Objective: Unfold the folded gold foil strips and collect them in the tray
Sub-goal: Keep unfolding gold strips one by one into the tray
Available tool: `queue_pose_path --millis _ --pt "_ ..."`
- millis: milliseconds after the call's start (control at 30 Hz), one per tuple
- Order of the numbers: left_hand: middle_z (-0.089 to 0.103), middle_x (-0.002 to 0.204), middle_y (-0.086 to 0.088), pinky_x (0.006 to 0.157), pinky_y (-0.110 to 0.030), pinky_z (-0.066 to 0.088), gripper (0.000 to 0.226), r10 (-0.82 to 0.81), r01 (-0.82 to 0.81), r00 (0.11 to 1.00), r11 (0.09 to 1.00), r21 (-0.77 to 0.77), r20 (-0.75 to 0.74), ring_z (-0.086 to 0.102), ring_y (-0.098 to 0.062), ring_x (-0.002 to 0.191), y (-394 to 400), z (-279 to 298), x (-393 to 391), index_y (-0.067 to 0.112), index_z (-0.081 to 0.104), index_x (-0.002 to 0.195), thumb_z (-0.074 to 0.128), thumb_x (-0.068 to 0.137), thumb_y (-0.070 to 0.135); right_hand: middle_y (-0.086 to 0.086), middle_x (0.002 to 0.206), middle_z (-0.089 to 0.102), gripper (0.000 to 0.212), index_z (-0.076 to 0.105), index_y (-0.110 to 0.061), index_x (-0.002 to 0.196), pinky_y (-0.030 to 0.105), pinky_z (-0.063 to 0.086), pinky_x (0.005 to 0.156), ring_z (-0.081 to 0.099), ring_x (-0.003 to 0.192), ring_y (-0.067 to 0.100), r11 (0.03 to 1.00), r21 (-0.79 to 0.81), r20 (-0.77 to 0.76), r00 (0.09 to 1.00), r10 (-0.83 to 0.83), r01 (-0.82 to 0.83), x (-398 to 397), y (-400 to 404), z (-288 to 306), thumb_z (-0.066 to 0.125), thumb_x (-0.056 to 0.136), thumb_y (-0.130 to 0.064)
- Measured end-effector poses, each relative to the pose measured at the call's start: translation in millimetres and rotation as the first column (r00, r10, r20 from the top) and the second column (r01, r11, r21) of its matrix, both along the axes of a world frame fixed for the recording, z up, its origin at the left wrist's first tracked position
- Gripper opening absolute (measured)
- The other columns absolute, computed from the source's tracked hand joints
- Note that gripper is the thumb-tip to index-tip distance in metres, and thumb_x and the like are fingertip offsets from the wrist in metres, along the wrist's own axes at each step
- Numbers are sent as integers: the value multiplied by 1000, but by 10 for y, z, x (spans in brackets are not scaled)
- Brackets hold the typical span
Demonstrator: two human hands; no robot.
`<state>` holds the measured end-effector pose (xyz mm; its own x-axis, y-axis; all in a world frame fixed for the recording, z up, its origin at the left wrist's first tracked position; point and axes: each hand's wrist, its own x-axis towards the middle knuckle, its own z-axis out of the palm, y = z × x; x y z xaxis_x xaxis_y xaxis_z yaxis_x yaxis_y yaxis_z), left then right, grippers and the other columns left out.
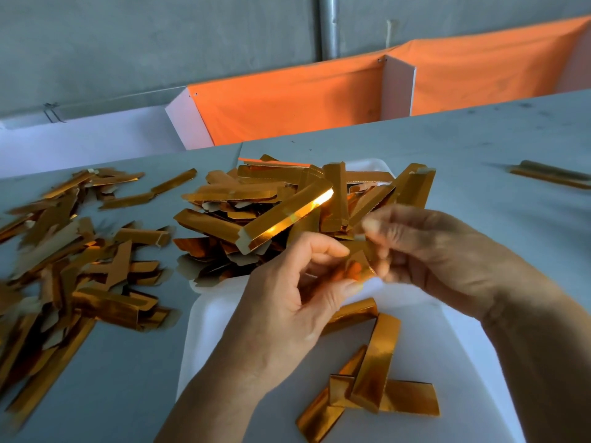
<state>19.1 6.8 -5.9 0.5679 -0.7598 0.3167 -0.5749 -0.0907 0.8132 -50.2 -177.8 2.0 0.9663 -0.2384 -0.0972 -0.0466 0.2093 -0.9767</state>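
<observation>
Both hands work one folded gold strip open above the white tray.

At frame centre the left hand (287, 302) and the blurred right hand (425, 247) pinch the folded gold strip (358, 266) from either side, fingers clamped on its ends, apparently to pull the fold apart over the tray (204, 334), where a few opened strips (377, 391) lie at lower centre. A heaped pile (271, 212) crowds the tray's far end; loose strips (73, 266) spread across the table (479, 148) at left.
</observation>
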Motion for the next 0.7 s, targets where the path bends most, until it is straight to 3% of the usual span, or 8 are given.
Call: queue_pose_path --millis 67,133,167,233,333,467,600,700 --pt "65 100 19 78 -12 50 41 1 -3 1000 996 94 21 60 0 98 -14 -15 -11 38 51 115 60 77 51 -1 60 64 9 65 -16 76 26 55 55 66 58 14 898 -114 58 905 -421 425 34 -102 -56 66 86 -16" --pt "64 101 19 80 -11 48 46 -30 23 999 982 189 37 58 3 99 -25 -41 -13 40 48 121 59 78 53 1 71 68 14 64 -21 75 35 54 66 67 73 24 569 -387 166 662 -731 726 47 -225 -108 57 86 -13" --pt "63 103 20 80 -8 47 47 -46 34 998 968 248 43 56 5 99 -30 -51 -13 41 46 123 59 79 53 2 80 68 13 64 -22 78 32 48 68 63 78 26 419 -529 216 594 -775 738 54 -255 -130 54 85 -16" --pt "60 111 23 78 -5 45 54 -77 59 996 919 391 33 54 9 100 -39 -74 -25 45 42 127 58 77 60 3 90 60 15 67 -26 89 25 32 63 51 75 21 284 -743 242 640 -729 606 72 -238 -167 52 89 -22" --pt "58 125 21 88 -10 42 69 -84 60 996 853 519 24 53 5 111 -49 -124 -34 41 44 133 51 71 69 10 95 54 29 66 -24 105 32 39 72 50 82 27 271 -927 50 799 -600 261 134 -88 -208 44 93 -39" --pt "65 115 19 86 -6 45 36 7 -23 999 890 456 37 57 9 104 -48 -157 7 34 56 126 58 89 36 10 122 55 40 58 -37 120 48 29 106 46 118 37 202 -978 -168 769 -617 -52 152 -29 -183 38 92 -57" --pt "66 108 21 74 6 38 32 51 -101 990 900 424 128 58 10 97 -47 -185 18 36 57 124 54 93 31 4 144 40 40 58 -37 119 55 17 113 27 136 32 203 -970 -232 775 -588 -136 170 -48 -213 34 94 -58" --pt "67 106 17 78 -1 45 29 87 -152 978 920 362 190 60 6 95 -45 -172 10 36 58 122 51 95 30 1 147 38 35 61 -33 114 56 15 114 25 139 29 226 -971 -195 806 -559 -78 189 -55 -221 37 97 -51"
